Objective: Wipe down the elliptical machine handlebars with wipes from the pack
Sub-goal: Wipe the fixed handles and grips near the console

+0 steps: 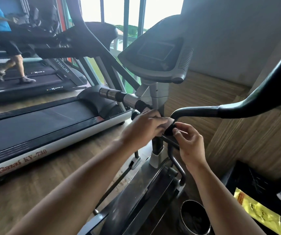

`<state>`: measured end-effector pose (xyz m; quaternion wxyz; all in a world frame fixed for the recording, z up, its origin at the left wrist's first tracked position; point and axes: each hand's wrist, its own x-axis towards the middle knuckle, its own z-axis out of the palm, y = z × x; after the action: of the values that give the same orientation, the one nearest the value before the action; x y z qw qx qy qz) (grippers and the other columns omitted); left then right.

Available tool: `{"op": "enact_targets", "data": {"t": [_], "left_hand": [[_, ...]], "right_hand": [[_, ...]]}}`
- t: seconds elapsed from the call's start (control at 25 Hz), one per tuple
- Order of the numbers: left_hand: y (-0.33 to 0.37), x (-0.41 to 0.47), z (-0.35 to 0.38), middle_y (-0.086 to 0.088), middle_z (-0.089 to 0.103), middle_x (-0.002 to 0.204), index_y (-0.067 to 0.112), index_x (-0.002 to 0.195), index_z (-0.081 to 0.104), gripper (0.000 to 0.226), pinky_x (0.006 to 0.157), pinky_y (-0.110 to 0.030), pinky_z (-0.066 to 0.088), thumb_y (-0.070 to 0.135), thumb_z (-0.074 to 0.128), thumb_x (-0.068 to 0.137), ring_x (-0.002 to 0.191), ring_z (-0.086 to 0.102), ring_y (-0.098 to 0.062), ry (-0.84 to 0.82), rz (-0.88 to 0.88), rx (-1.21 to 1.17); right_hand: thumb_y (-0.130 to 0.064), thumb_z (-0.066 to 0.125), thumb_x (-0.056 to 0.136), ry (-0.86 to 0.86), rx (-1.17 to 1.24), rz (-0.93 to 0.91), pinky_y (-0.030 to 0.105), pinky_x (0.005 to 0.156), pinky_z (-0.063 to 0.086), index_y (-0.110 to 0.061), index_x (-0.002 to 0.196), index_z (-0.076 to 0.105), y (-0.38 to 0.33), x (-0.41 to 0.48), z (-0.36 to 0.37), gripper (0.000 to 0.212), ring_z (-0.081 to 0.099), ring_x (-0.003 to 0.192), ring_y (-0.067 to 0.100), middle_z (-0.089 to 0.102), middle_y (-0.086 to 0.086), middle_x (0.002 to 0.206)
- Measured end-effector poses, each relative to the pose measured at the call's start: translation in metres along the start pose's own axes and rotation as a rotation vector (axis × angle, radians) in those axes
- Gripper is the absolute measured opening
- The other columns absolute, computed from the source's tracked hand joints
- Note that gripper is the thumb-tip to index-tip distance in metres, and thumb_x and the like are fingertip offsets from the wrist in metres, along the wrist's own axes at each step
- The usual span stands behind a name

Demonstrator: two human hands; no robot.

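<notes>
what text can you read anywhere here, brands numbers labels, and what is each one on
"Ganas KY-730": red lettering on the near treadmill's white side rail.
"TINUM": end of a cut-off word on the farther treadmill's upright.
Small logos on the far treadmill deck: too blurred.
Yellow packet print: unreadable.
Elliptical console: no legible text.

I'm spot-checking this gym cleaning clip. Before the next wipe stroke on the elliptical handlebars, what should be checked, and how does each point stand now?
1. Wipe in hand: ok, the left hand presses a wipe against the bar.
2. Right hand steadying: ok, its fingers pinch the black knob beside the wipe.
3. Left grip clear to wipe: ok, nothing hangs on it.
4. Right handlebar clear: ok.
5. Pack within reach: cannot tell; a yellow packet lies at lower right, contents unreadable.
6. Wipe moist enough: cannot tell.
</notes>
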<state>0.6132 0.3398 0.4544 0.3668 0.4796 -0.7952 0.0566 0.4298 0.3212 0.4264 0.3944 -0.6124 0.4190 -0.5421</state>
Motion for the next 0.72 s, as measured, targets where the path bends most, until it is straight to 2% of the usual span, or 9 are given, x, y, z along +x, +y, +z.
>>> {"op": "enact_targets", "data": {"t": [0.12, 0.2, 0.32, 0.4, 0.56, 0.72], "left_hand": [[-0.024, 0.009, -0.016, -0.005, 0.066, 0.103, 0.016, 0.126, 0.07, 0.038, 0.087, -0.033, 0.055, 0.014, 0.074, 0.088, 0.093, 0.061, -0.016, 0.059, -0.093, 0.006], [-0.024, 0.008, -0.014, -0.002, 0.064, 0.101, 0.018, 0.126, 0.07, 0.038, 0.085, -0.034, 0.055, 0.013, 0.074, 0.088, 0.091, 0.058, -0.012, 0.097, -0.103, 0.001], [0.005, -0.005, 0.013, -0.006, 0.066, 0.101, 0.012, 0.12, 0.073, 0.033, 0.081, -0.043, 0.058, 0.011, 0.076, 0.087, 0.093, 0.064, -0.023, 0.065, 0.028, 0.032], [0.0, -0.005, 0.011, -0.008, 0.067, 0.106, 0.012, 0.121, 0.072, 0.036, 0.082, -0.045, 0.059, 0.008, 0.077, 0.086, 0.097, 0.065, -0.026, 0.065, 0.026, 0.044], [-0.027, 0.0, -0.009, -0.004, 0.07, 0.114, 0.02, 0.127, 0.07, 0.043, 0.088, -0.04, 0.059, 0.008, 0.076, 0.086, 0.102, 0.065, -0.02, 0.179, -0.105, 0.059], [0.006, -0.014, 0.02, -0.007, 0.072, 0.111, 0.011, 0.12, 0.073, 0.037, 0.087, -0.034, 0.056, 0.008, 0.077, 0.083, 0.099, 0.066, -0.025, 0.152, 0.022, 0.103]], "right_hand": [[-0.015, 0.068, 0.094, -0.034, 0.044, 0.039, 0.016, 0.067, 0.055, -0.026, 0.107, 0.071, -0.002, 0.002, -0.003, 0.017, 0.075, 0.087, 0.01, 0.077, -0.006, 0.094], [-0.013, 0.067, 0.095, -0.043, 0.065, 0.051, 0.017, 0.065, 0.056, -0.022, 0.109, 0.07, -0.001, 0.002, -0.005, 0.017, 0.076, 0.084, 0.012, 0.078, -0.004, 0.092], [-0.014, 0.066, 0.095, -0.064, 0.064, 0.032, 0.026, 0.071, 0.06, -0.02, 0.111, 0.07, 0.0, 0.003, -0.006, 0.017, 0.076, 0.086, 0.017, 0.078, 0.0, 0.094], [-0.014, 0.067, 0.095, -0.087, 0.054, 0.026, 0.024, 0.07, 0.06, -0.019, 0.112, 0.07, 0.001, 0.003, -0.008, 0.017, 0.076, 0.086, 0.015, 0.078, 0.0, 0.093], [-0.014, 0.066, 0.095, -0.126, 0.056, 0.029, 0.016, 0.065, 0.056, -0.016, 0.115, 0.068, -0.002, 0.003, -0.011, 0.02, 0.074, 0.086, 0.006, 0.076, -0.007, 0.093], [-0.015, 0.067, 0.095, -0.121, 0.057, 0.031, 0.022, 0.07, 0.059, -0.015, 0.115, 0.068, -0.001, 0.004, -0.011, 0.02, 0.075, 0.089, 0.01, 0.077, -0.004, 0.093]]}}
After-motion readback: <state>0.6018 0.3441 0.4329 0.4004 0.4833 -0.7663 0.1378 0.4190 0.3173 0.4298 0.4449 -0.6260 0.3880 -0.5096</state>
